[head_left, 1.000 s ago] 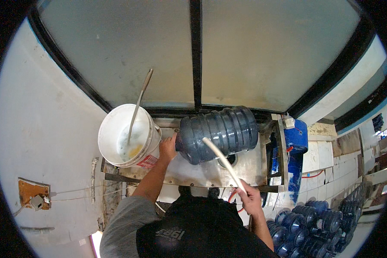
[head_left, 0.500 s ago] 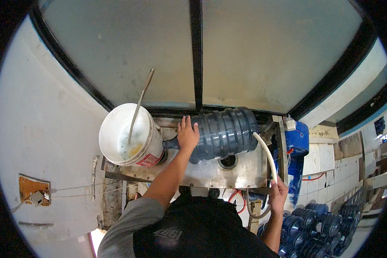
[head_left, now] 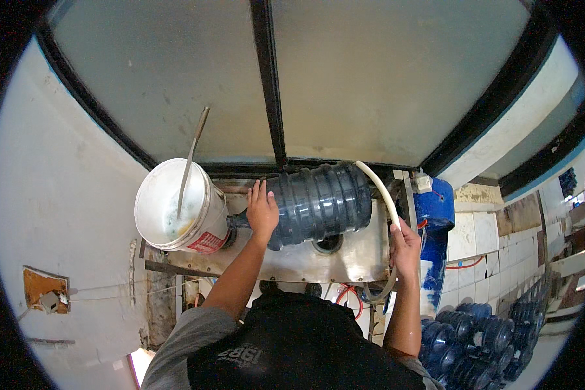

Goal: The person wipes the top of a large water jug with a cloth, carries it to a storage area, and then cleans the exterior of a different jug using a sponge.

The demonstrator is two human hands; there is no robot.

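Observation:
A dark blue ribbed water jug (head_left: 322, 205) lies on its side on the metal counter (head_left: 273, 263), its neck toward the left. My left hand (head_left: 262, 211) rests on the jug's shoulder near the neck, fingers stretched out and lying on it. In my right hand (head_left: 405, 250) is a pale hose (head_left: 385, 193), with the fingers wrapped round it. The hose arches up, its free end at the far edge of the jug's base. Its lower part loops down past the counter's front edge. Left of the jug's neck stands a white bucket (head_left: 147, 207) with foamy liquid and a long thin handle (head_left: 192, 159) leaning in it.
A round dark opening (head_left: 328, 244) shows in the counter in front of the jug. A blue drum (head_left: 433, 208) stands to the right. Several blue jugs (head_left: 474, 338) are stacked at the lower right. Frosted panes (head_left: 396, 84) in dark frames rise behind the counter.
My right hand has risen and moved away from me with the hose. The hose's end went from the near side of the jug's base to its far upper edge. My left hand stays on the jug.

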